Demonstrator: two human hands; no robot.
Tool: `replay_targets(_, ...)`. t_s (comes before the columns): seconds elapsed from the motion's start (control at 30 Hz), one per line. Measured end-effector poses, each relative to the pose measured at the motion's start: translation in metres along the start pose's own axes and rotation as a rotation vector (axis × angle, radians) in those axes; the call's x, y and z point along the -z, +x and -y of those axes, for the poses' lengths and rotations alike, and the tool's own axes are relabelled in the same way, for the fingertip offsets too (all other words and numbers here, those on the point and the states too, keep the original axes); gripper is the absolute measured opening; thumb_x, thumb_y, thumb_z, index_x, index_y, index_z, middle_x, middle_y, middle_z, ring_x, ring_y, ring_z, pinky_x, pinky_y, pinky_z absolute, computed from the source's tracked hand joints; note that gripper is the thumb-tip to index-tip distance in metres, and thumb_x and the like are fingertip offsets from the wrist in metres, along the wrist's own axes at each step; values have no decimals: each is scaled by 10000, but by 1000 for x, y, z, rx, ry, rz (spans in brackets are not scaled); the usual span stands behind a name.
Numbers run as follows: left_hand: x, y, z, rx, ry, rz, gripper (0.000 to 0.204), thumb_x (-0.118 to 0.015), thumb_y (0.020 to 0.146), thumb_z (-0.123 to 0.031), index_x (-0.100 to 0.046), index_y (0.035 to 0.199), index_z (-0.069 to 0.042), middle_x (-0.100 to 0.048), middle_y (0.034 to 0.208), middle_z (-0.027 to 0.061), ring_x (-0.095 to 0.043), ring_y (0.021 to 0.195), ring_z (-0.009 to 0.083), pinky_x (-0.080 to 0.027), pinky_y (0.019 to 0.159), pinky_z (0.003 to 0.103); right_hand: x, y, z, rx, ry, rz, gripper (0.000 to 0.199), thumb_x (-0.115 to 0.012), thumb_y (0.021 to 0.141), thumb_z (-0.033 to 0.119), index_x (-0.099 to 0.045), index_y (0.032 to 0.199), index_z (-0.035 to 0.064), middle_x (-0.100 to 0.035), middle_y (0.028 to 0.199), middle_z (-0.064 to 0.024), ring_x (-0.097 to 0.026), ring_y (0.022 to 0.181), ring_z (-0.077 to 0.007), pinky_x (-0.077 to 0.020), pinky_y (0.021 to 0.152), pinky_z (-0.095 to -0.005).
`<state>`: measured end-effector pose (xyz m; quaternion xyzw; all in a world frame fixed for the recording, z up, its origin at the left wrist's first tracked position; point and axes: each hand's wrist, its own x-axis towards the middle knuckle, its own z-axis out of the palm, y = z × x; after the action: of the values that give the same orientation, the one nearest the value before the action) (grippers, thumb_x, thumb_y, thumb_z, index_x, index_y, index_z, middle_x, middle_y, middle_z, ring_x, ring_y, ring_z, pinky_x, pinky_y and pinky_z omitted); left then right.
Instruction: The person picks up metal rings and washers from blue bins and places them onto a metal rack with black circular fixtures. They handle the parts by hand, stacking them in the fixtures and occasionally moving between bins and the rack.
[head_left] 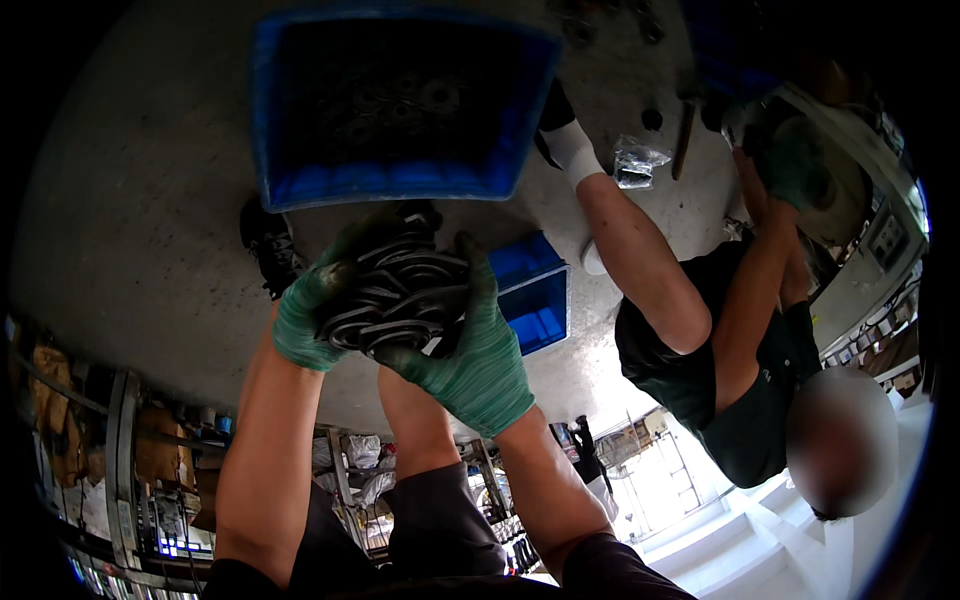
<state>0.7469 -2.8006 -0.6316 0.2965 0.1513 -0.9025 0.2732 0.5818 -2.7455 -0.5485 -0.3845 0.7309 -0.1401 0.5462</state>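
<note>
Both my hands wear green gloves and together hold a stack of black metal rings or flat round parts (400, 295). My left hand (310, 310) grips the stack's left side. On the right side and underneath, my right hand (470, 350) cups it. The stack hangs just below a big blue plastic crate (270, 150) holding more dark round parts. My bare forearms come up from the lower edge.
A smaller blue bin (535, 295) sits right of my hands on the concrete floor (150, 200). Another person (720, 340) in a dark shirt and green glove crouches at the right. A clear plastic bag (635, 160) lies near their foot. Shelving (130, 450) stands at lower left.
</note>
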Motion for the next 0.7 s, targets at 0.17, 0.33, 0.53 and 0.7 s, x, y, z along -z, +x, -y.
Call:
replay_targets(0.17, 14, 3, 5, 43, -182, 40, 675, -790, 839, -291, -554, 1424, -52, -546, 1432, 226, -586, 1293, 353, -555, 1052, 479, -4, -7, 4, 5, 90, -61, 1300, -939, 707, 299, -27, 1604, 70, -643, 1276, -195, -693, 1130, -316, -596, 918, -409)
replay_targets(0.33, 24, 5, 14, 33, -223, 86, 672, -778, 852, -282, -541, 1441, -61, -543, 1435, 232, -585, 1293, 356, -554, 1054, 480, -4, -13, -2, -8, 72, -82, 1306, -936, 711, 272, -9, 1609, 72, -644, 1272, -199, -708, 1096, -313, -606, 881, -392)
replay_targets(0.53, 16, 4, 11, 23, -302, 187, 706, -720, 895, -305, -463, 1504, -57, -515, 1464, 246, -569, 1312, 368, -538, 1066, 496, 8, -15, 1, -11, 180, -50, 1264, -928, 723, 292, -58, 1612, 65, -598, 1341, -201, -715, 1060, -273, -605, 852, -350)
replay_targets(0.7, 8, 7, 7, -23, -259, 247, 691, -643, 941, -404, -475, 1485, -11, -524, 1483, 196, -540, 1334, 335, -468, 1126, 471, 18, -27, -28, -82, 692, -205, 948, -761, 893, 319, -175, 1582, 35, -596, 1352, -199, -666, 1093, -242, -553, 898, -337)
